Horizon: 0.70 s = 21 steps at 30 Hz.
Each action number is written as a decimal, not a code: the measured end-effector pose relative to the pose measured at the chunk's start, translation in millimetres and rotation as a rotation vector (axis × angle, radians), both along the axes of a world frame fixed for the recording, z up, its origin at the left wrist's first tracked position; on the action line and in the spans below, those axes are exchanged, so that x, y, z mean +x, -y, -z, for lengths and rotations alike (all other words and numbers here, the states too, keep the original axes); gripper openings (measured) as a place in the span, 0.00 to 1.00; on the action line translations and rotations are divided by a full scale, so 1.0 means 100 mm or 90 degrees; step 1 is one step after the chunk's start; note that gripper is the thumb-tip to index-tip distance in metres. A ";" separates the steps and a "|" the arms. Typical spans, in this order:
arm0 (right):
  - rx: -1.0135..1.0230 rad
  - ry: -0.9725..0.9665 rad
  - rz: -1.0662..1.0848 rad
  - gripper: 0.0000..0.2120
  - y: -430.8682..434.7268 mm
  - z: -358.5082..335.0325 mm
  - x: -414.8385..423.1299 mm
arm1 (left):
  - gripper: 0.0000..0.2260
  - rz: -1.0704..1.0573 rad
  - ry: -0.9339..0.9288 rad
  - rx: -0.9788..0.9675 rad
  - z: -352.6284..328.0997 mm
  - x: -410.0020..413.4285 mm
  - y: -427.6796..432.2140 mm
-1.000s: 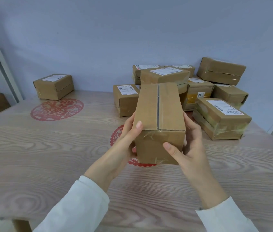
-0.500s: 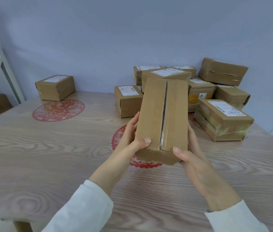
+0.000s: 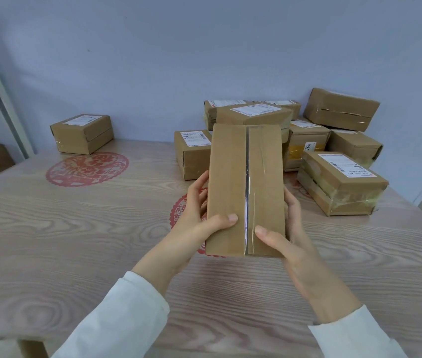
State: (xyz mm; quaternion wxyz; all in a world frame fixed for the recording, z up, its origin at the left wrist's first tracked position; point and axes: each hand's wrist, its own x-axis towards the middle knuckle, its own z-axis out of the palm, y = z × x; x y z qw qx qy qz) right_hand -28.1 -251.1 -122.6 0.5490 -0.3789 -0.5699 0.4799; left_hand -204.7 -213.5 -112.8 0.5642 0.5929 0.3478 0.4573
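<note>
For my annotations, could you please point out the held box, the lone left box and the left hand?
held box (image 3: 226, 189), head view, cardboard left of tape.
lone box (image 3: 73, 140), head view, front face.
left hand (image 3: 193, 223), head view, thumb base.

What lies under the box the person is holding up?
Below the held box, gripped by the left hand and right hand, the table shows a red round decal; most of it is covered by box and hands.

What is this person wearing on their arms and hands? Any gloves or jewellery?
The left hand and right hand are bare: no gloves, rings or watch in view. Long white sleeves cover both arms, the left sleeve and right sleeve each ending at the wrist.
</note>
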 end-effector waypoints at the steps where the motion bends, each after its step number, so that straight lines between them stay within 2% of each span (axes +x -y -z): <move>1: -0.002 0.007 0.004 0.40 0.00 0.00 -0.01 | 0.49 -0.004 -0.001 0.004 0.01 0.00 0.00; 7: -0.017 0.024 0.037 0.36 -0.02 0.00 -0.04 | 0.43 -0.023 0.001 0.023 0.05 0.02 0.00; 10: -0.011 0.027 0.030 0.36 0.00 -0.04 -0.04 | 0.46 -0.020 0.010 0.020 0.04 -0.02 0.01; 14: -0.020 0.003 0.024 0.46 0.01 -0.09 -0.01 | 0.44 0.022 -0.003 0.032 0.00 -0.02 0.06; 18: -0.009 -0.017 0.053 0.45 -0.02 -0.07 -0.02 | 0.50 0.031 -0.029 0.022 -0.01 -0.01 0.06; 21: 0.011 0.023 0.058 0.46 0.00 -0.04 -0.06 | 0.50 0.002 -0.018 0.003 0.00 -0.01 0.02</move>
